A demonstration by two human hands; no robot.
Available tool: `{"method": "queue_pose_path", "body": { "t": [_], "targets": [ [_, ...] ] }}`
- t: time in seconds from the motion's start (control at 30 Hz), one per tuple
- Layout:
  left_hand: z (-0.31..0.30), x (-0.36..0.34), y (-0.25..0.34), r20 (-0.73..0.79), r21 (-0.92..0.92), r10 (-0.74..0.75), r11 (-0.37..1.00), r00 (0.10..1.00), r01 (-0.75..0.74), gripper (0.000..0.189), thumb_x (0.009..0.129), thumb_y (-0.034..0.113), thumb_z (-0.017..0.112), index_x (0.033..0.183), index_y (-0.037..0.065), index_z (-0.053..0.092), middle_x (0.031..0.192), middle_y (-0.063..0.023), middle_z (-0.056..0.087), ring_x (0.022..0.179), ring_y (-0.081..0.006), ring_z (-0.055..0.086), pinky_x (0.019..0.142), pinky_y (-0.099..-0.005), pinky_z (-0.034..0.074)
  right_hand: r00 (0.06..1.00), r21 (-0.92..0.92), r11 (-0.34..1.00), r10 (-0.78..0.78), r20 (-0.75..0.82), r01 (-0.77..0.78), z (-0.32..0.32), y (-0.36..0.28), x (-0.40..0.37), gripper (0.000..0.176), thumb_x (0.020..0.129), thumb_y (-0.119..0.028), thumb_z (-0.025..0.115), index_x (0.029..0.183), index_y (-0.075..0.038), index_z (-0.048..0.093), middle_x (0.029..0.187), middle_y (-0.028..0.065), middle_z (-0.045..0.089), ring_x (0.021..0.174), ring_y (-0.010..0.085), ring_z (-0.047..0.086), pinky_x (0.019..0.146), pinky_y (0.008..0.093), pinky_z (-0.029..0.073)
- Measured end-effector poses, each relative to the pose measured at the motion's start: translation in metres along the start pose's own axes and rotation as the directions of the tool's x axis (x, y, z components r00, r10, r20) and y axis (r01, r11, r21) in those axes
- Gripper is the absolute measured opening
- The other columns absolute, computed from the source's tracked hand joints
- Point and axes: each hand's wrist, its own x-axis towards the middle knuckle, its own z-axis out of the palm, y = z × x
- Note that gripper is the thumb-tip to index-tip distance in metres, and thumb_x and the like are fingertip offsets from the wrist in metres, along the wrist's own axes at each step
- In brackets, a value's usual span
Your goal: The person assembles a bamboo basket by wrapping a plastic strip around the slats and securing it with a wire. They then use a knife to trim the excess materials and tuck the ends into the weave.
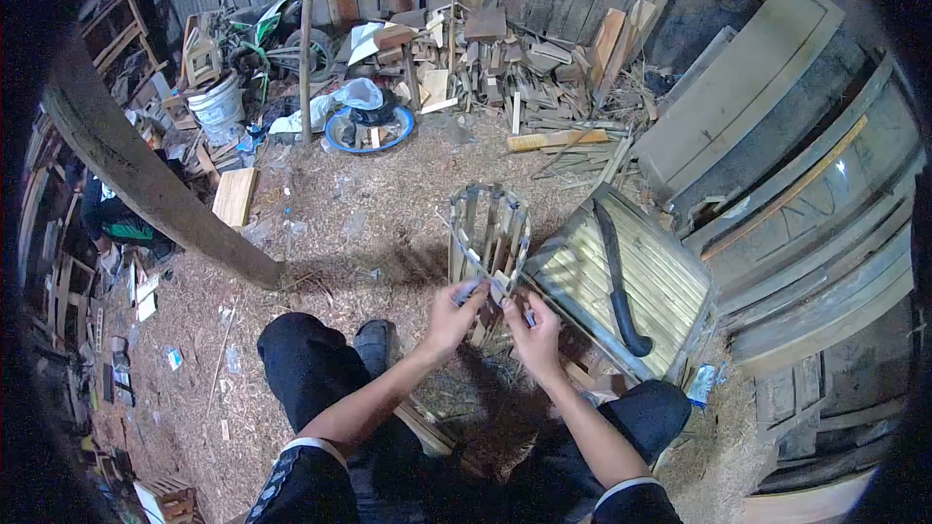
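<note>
Head view is showing me the left hand (452, 322) and right hand (536, 332) curling their fingers at the near rim of a slatted wooden cylinder (470, 206), centre frame; I'm not managing to tell whether either grip is closing on anything. Right of centre, a dark-handled blade (617, 277) is lying across a slatted panel (670, 281).

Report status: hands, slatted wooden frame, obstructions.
Left hand and right hand at near rim of round slatted wooden frame; exact grips unclear. Machete lying on slatted board to the right, apart from both hands.
</note>
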Motion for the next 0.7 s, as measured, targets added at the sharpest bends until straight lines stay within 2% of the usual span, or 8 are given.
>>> {"method": "queue_pose_path", "body": {
  "t": [0.03, 0.17, 0.23, 0.27, 0.37, 0.43, 0.53, 0.7],
  "targets": [
    [0.000, -0.002, 0.006, 0.082, -0.112, -0.145, 0.982, 0.986, 0.154, 0.019, 0.096, 0.019, 0.063, 0.102, 0.004, 0.073, 0.072, 0.0059, 0.063, 0.061, -0.0034, 0.050, 0.053, -0.0246, 0.039, 1.000, 0.015, 1.000, 0.016, 0.020, -0.016, -0.002, 0.003, 0.001, 0.023, 0.096, -0.016, 0.067, 0.111, 0.001, 0.069, 0.080, -0.0010, 0.065, 0.073, 0.0030, 0.052, 0.063, 0.0222, 0.043],
    [-0.005, -0.001, -0.004, 0.123, -0.118, -0.222, 0.964, 0.967, 0.237, 0.018, 0.098, 0.018, 0.060, 0.103, 0.006, 0.072, 0.071, 0.0081, 0.058, 0.060, -0.0004, 0.046, 0.052, -0.0220, 0.034, 0.985, 0.035, 0.988, 0.150, 0.085, -0.153, -0.016, 0.009, 0.007, 0.020, 0.098, -0.009, 0.058, 0.111, 0.004, 0.067, 0.089, -0.0018, 0.064, 0.075, 0.0051, 0.054, 0.063, 0.0217, 0.044],
    [-0.005, -0.004, -0.006, 0.177, -0.090, -0.175, 0.977, 0.968, 0.193, 0.022, 0.098, 0.018, 0.059, 0.106, 0.002, 0.072, 0.072, 0.0065, 0.059, 0.061, -0.0029, 0.048, 0.054, -0.0240, 0.038, 0.997, 0.077, 0.995, 0.066, 0.031, -0.068, -0.012, 0.010, 0.012, 0.020, 0.097, -0.006, 0.055, 0.110, 0.004, 0.067, 0.090, -0.0005, 0.064, 0.079, 0.0067, 0.056, 0.070, 0.0235, 0.046],
    [-0.002, -0.006, -0.008, 0.182, -0.087, -0.179, 0.977, 0.967, 0.197, 0.022, 0.098, 0.018, 0.059, 0.106, 0.002, 0.072, 0.072, 0.0065, 0.059, 0.061, -0.0029, 0.048, 0.054, -0.0240, 0.038, 0.989, 0.050, 0.988, 0.142, 0.026, -0.144, -0.012, 0.012, 0.013, 0.018, 0.096, -0.004, 0.057, 0.109, 0.004, 0.066, 0.092, 0.0009, 0.066, 0.084, 0.0082, 0.057, 0.077, 0.0243, 0.046],
    [-0.001, -0.012, -0.002, 0.082, 0.022, -0.022, 1.000, 0.996, 0.020, 0.025, 0.097, 0.016, 0.059, 0.110, -0.002, 0.069, 0.076, 0.0018, 0.065, 0.066, -0.0057, 0.055, 0.058, -0.0260, 0.044, 0.994, 0.034, 0.994, 0.104, -0.013, -0.103, -0.008, 0.015, 0.014, 0.017, 0.094, -0.004, 0.060, 0.109, 0.004, 0.065, 0.094, 0.0022, 0.067, 0.085, 0.0086, 0.058, 0.078, 0.0240, 0.046],
    [-0.005, -0.018, 0.017, 0.100, 0.285, -0.051, 0.958, 0.994, 0.021, 0.028, 0.097, 0.013, 0.057, 0.116, -0.005, 0.065, 0.082, -0.0041, 0.070, 0.075, -0.0086, 0.062, 0.067, -0.0282, 0.051, 0.991, 0.053, 0.990, 0.134, -0.005, -0.134, -0.008, 0.012, 0.014, 0.017, 0.092, 0.000, 0.064, 0.108, 0.004, 0.066, 0.100, 0.0078, 0.072, 0.092, 0.0115, 0.065, 0.084, 0.0275, 0.050],
    [-0.005, -0.022, 0.018, 0.041, 0.163, 0.107, 0.980, 0.993, -0.113, 0.024, 0.096, 0.006, 0.057, 0.117, -0.005, 0.064, 0.092, -0.0080, 0.072, 0.086, -0.0105, 0.067, 0.075, -0.0288, 0.054, 0.990, 0.072, 0.987, 0.141, 0.009, -0.142, -0.007, 0.011, 0.013, 0.017, 0.093, -0.002, 0.064, 0.109, 0.005, 0.066, 0.100, 0.0080, 0.072, 0.092, 0.0127, 0.065, 0.084, 0.0285, 0.050],
    [-0.010, -0.022, 0.016, -0.008, -0.020, 0.096, 0.995, 0.995, -0.096, 0.025, 0.096, -0.001, 0.059, 0.121, -0.003, 0.053, 0.102, -0.0070, 0.062, 0.095, -0.0151, 0.066, 0.085, -0.0287, 0.054, 0.990, -0.002, 0.990, 0.143, 0.015, -0.143, -0.006, 0.017, 0.013, 0.016, 0.092, -0.002, 0.066, 0.107, 0.004, 0.067, 0.100, 0.0084, 0.072, 0.092, 0.0137, 0.065, 0.085, 0.0287, 0.050]
  ]
}}
